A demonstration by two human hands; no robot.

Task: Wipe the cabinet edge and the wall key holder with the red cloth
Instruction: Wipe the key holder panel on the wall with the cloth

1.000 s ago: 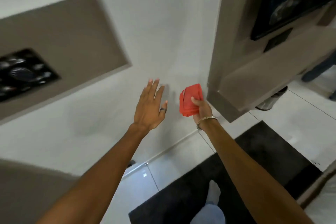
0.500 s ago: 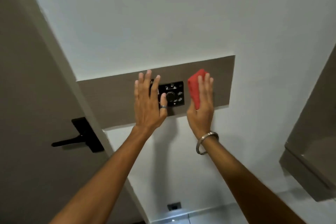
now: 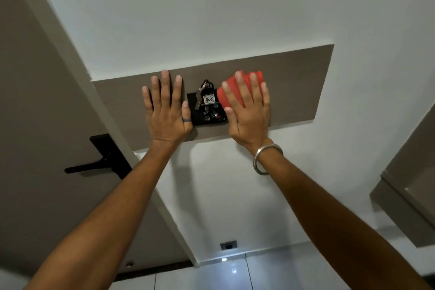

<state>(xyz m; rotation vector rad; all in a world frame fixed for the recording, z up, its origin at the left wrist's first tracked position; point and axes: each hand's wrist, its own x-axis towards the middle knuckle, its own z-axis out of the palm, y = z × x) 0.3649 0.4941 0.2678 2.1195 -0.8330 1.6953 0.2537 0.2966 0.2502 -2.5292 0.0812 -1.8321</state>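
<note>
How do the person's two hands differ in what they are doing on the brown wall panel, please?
The right hand presses the red cloth against the panel; the left hand is bare. The left hand wears a thumb ring, the right wrist a bracelet. Both lie flat, fingers spread upward, either side of the black key holder.

The red cloth [image 3: 244, 88] looked soft and matt. The brown panel [image 3: 294, 87] had a matt wood-grain finish; the wall [image 3: 211, 19] was smooth and painted. The bracelet [image 3: 267, 160] was shiny metal, the door handle [image 3: 94, 165] glossy black, the floor tiles [image 3: 235, 273] glossy.
</note>
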